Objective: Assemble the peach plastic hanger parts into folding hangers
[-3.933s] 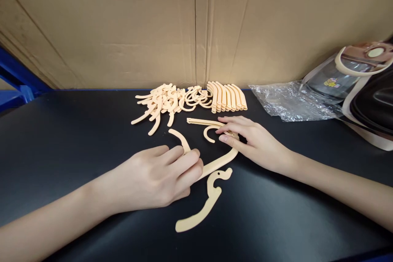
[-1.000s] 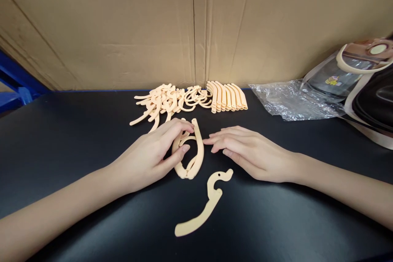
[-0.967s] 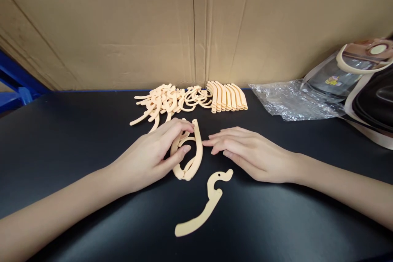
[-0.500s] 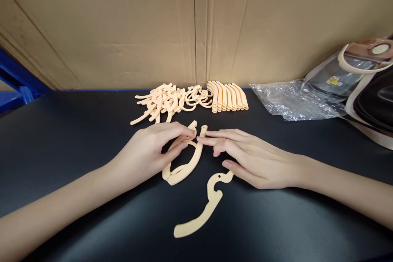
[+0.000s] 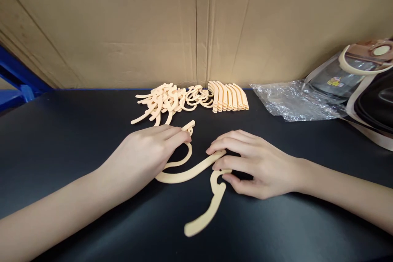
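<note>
My left hand [image 5: 150,149] closes over a cream plastic folding-hanger assembly, its fingertips on the upper joint and most of the piece hidden under the palm. A curved hook part [image 5: 188,155] shows beside those fingers. From beneath the hand a long curved hanger arm [image 5: 187,175] reaches right, lying low over the table. At its far end, the bent fingers of my right hand [image 5: 258,166] grip the arm's tip. Just below, a separate cream hanger piece with a hooked top [image 5: 210,208] lies on the table, its upper end between my right thumb and index finger.
A loose pile of cream hanger parts [image 5: 162,100] lies at the back of the black table [image 5: 76,131], beside a neat row of curved arms [image 5: 229,97]. Farther right are a crumpled clear plastic bag [image 5: 285,100] and a transparent bottle [image 5: 334,75]. Cardboard [image 5: 123,28] stands behind.
My right hand has drawn the curved arm's end to the right and toward me, so the arm has swung outward. The loose hooked piece has shifted slightly right.
</note>
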Available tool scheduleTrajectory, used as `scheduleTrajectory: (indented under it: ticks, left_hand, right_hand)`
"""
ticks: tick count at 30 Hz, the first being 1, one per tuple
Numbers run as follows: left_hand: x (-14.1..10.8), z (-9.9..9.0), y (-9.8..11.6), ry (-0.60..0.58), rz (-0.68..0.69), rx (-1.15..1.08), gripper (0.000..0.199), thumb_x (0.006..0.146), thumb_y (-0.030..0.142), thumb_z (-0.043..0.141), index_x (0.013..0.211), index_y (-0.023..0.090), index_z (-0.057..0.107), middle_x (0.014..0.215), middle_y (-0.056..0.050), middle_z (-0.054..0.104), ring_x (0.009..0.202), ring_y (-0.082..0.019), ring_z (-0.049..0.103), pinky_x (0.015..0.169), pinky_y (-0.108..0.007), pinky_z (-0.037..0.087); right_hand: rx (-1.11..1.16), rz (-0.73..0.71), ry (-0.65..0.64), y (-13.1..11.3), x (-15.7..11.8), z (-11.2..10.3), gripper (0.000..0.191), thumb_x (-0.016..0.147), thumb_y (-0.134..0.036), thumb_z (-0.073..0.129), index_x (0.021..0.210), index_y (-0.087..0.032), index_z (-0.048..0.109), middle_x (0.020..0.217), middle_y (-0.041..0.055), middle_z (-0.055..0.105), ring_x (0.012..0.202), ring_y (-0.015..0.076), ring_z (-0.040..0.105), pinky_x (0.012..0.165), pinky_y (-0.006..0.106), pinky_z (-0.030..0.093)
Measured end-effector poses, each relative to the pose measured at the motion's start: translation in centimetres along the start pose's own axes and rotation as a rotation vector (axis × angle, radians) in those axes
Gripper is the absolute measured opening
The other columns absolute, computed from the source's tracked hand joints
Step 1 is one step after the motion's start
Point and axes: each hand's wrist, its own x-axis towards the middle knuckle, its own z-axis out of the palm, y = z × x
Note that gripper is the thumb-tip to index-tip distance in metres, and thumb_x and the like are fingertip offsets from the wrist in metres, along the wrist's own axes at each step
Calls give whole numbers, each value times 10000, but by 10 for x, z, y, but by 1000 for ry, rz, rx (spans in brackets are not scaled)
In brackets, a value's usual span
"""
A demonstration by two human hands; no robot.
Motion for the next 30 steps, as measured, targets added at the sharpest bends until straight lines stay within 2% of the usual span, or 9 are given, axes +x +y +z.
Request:
scheduleTrajectory:
  ticks: [4, 8, 11, 14, 18, 21, 23, 27, 30]
  left_hand:
    - [-3, 0, -7, -42, -34, -18, 321, 902, 60, 363, 1048, 200, 612, 1036, -41, 723, 827, -209, 706, 626, -294, 525]
    - [-4, 3, -14, -32, -35, -61, 354, 884, 51, 350, 1043, 234, 609, 1053, -15, 709, 856, -189, 693, 663, -278, 514]
    - [-3, 3, -15, -52, -44, -92, 350, 890, 66, 355, 1034, 236, 625, 1032, -17, 709, 853, -189, 686, 680, -276, 515]
    - [-1, 1, -14, -63, -50, -126, 331, 896, 79, 364, 1008, 224, 639, 1026, -30, 715, 864, -199, 689, 698, -285, 528]
    - [0, 0, -12, -52, -32, -176, 349, 883, 38, 351, 991, 223, 626, 1052, -31, 713, 889, -198, 692, 732, -298, 545]
    - [-1, 1, -12, -60, 11, -204, 425, 834, -26, 331, 1029, 228, 610, 1147, -32, 689, 975, -198, 687, 754, -292, 553]
    - [-2, 3, -13, -71, 30, -223, 478, 794, -54, 322, 1056, 234, 600, 1220, -33, 660, 1047, -203, 673, 765, -286, 556]
    - [-3, 5, -15, -74, 40, -270, 549, 730, -80, 301, 1074, 242, 582, 1258, -28, 639, 1123, -209, 647, 809, -299, 562]
    - [-2, 5, -16, -75, 37, -274, 569, 709, -88, 290, 1073, 247, 571, 1262, -23, 638, 1132, -208, 645, 812, -309, 568]
  right_hand:
    - [-11, 75, 1, 5, 0, -2, 218, 913, -80, 517, 1008, -154, 698, 1180, 111, 651, 1099, 207, 547, 937, 366, 448]
    - [26, 153, 55, 12, 1, -2, 203, 916, -96, 552, 850, -200, 713, 1164, 81, 675, 1060, 206, 570, 884, 380, 456]
    - [26, 163, 126, 13, -1, 0, 288, 896, -25, 526, 726, -206, 672, 1144, 48, 692, 1056, 201, 583, 868, 375, 451]
    - [-35, 177, 177, 12, -3, 1, 298, 888, 5, 483, 741, -200, 642, 1092, 38, 701, 1013, 189, 593, 842, 357, 442]
    - [-165, 293, 223, 7, -1, -1, 137, 921, -126, 512, 903, -187, 634, 962, 50, 698, 850, 179, 592, 768, 351, 444]
    - [-241, 353, 188, 5, 1, -1, 177, 927, -281, 564, 797, -179, 625, 819, 40, 676, 736, 171, 572, 716, 349, 431]
    - [-253, 336, 154, 5, 2, -1, 233, 919, -326, 588, 744, -176, 625, 802, 37, 674, 743, 171, 580, 744, 355, 432]
    - [-240, 258, 119, 6, 1, 0, 235, 899, -373, 635, 806, -160, 670, 874, 46, 700, 828, 188, 607, 826, 377, 438]
    - [-205, 210, 97, 8, 1, 0, 203, 911, -333, 624, 822, -158, 675, 911, 49, 706, 842, 184, 607, 855, 383, 446]
